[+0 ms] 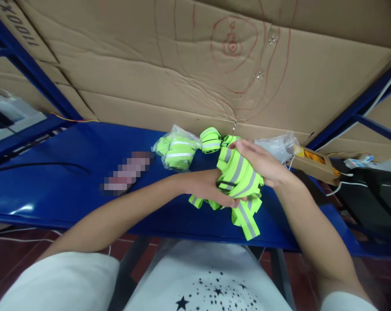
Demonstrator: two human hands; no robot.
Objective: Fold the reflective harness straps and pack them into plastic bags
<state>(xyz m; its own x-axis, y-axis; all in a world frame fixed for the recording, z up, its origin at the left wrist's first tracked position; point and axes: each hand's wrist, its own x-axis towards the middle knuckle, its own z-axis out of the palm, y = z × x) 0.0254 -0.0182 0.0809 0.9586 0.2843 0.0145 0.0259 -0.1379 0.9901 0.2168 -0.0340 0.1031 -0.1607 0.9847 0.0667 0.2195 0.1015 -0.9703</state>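
A bunched bundle of neon yellow-green reflective straps (240,172) with grey stripes is between my hands, above the front half of the blue table. My left hand (208,186) grips it from the left and below, with fingertips showing under the straps. My right hand (259,162) holds the far right side; some of its fingers are hidden behind the bundle. Loose strap ends hang down toward the table's front edge. Just behind lies a rolled strap (211,140) of the same colour. To its left, more rolled straps sit in a clear plastic bag (179,151).
A crumpled clear bag (276,147) lies right of the hands, beside an open cardboard box (315,165) with orange contents. On the left of the blue table (68,172) are a blurred-out item (127,175) and a black cable (46,165). Cardboard with red drawn rings stands behind.
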